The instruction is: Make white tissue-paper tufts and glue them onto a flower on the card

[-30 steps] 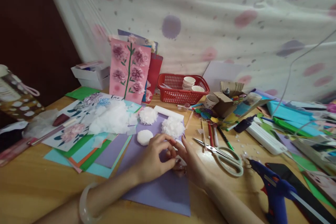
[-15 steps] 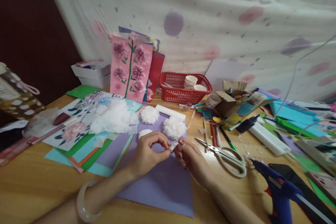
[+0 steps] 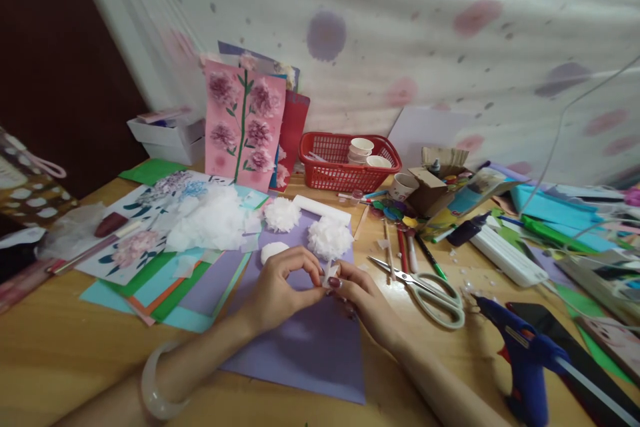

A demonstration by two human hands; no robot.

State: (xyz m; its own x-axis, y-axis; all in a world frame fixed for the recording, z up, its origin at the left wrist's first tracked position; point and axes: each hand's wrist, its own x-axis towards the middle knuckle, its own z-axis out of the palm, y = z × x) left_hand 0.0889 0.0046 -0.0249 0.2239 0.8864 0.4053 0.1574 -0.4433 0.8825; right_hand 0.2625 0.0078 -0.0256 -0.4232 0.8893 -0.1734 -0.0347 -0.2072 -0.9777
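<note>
Clock read from the wearer's seat: centre = the fingertips, 12 = straight ahead. Biggest first: wooden table [image 3: 55, 347], then the purple sheet [image 3: 310, 353], flat under the hands, running approx 6 to 12. Heap of white tissue [image 3: 213, 223] at 10, loose & fluffy, next to colored papers [image 3: 193, 297] at 9. Blue glue gun [image 3: 520, 340] btwn 3 and 4, on its own; scissors [image 3: 410, 278] at 3, lying on the wood, just past the R hand.

L hand [image 3: 285, 280] comes in from approx 8, R hand [image 3: 373, 297] from approx 4. Both have thumb & fingers pinched on the same small white piece; neither touches anything else that shows. Step in hand looks like fine shaping, prob. folding or twisting, done w/ fingertips only. Next move seems to call for a light, steady pinch from both sides; thin stuff like this would likely crease or tear if pulled hard.

Two ruffled white flowers: the fuller one [image 3: 330, 240] at 12, just beyond the fingertips; the other [image 3: 283, 215] at 11. Round white pad [image 3: 274, 251] at 10, smooth, partly behind the L hand.

Smallest: the white piece [image 3: 327, 272], dead centre, held over the sheet. Looks pale, thin, narrow, approx upright; most of it's hidden by fingers, so can't tell its full shape.
</note>
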